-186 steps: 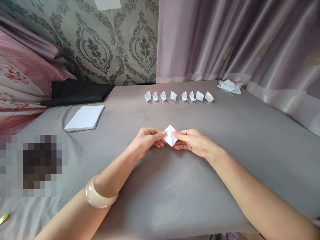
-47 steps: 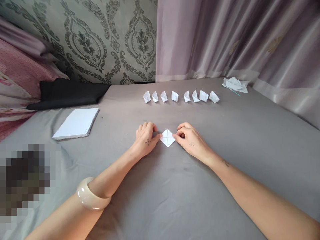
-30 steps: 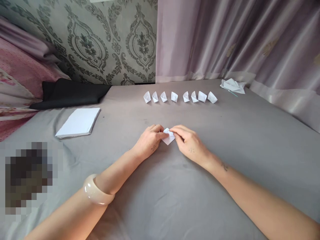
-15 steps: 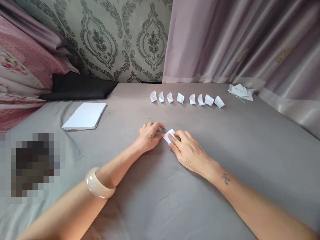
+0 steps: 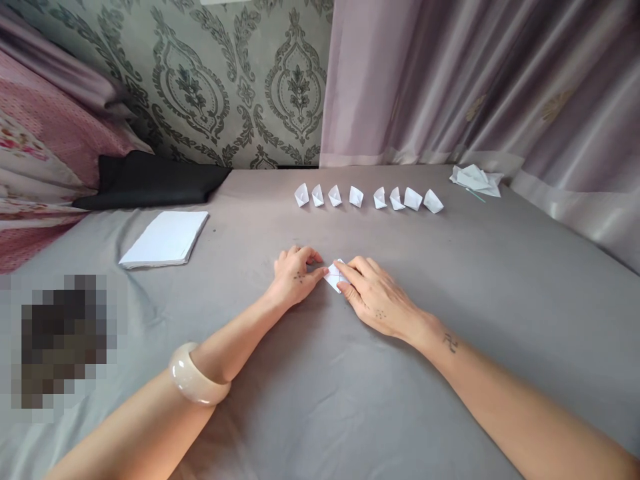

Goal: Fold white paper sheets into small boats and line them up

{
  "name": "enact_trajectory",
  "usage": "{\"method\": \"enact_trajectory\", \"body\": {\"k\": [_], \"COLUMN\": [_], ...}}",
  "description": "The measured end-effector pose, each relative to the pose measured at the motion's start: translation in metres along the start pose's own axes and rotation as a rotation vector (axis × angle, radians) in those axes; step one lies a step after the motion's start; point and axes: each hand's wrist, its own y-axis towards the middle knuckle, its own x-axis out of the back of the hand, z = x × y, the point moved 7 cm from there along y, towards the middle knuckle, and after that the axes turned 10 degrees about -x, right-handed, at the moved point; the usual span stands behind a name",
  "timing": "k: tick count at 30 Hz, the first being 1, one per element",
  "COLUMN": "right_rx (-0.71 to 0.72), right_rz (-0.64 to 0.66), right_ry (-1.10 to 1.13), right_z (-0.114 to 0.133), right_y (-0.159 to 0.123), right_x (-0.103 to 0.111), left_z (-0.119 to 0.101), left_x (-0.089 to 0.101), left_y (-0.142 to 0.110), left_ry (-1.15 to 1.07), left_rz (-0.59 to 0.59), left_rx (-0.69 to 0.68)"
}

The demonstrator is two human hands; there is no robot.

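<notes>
A small folded white paper square [image 5: 332, 281] lies flat on the grey cloth, turned like a diamond with crease lines across it. The thumb of my left hand [image 5: 299, 273] holds its left corner, while the other fingers of that hand curl above the cloth. From the right, my right hand [image 5: 379, 291] presses the paper, with the index finger near the top corner and the thumb by the right edge. Part of the paper is hidden under my right fingers. A pale bangle [image 5: 195, 377] circles my left forearm.
Several folded paper pieces [image 5: 356, 196] stand in a row farther back. A stack of white paper [image 5: 167, 238] lies at left, near a black cloth [image 5: 160, 179]. Loose papers [image 5: 477, 179] and a thin greenish stick [image 5: 475, 195] lie back right. Curtains hang on both sides.
My right index finger has slid up from the paper's middle toward its top corner. The left thumb stays at the left corner. The view has shifted slightly.
</notes>
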Motion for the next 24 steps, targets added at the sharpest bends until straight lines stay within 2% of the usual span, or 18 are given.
{"method": "enact_trajectory", "body": {"k": [5, 11, 18, 21, 24], "right_rx": [-0.002, -0.125, -0.071, -0.140, -0.283], "right_rz": [-0.036, -0.099, -0.018, -0.018, -0.021], "right_ry": [-0.028, 0.118, 0.107, 0.231, 0.398], "right_z": [0.001, -0.015, -0.015, -0.021, -0.033], "right_y": [0.008, 0.024, 0.022, 0.020, 0.016], "right_x": [0.002, -0.001, -0.006, -0.003, 0.000], "left_z": [-0.001, -0.004, -0.006, -0.005, -0.006], "left_x": [0.001, 0.000, 0.001, 0.005, 0.009], "left_y": [-0.001, -0.003, -0.005, -0.007, -0.008], "left_ry": [-0.014, -0.022, -0.106, -0.233, -0.403], "left_rz": [-0.006, -0.032, -0.074, -0.098, -0.148], "left_rx": [0.021, -0.012, -0.029, -0.007, -0.002]}}
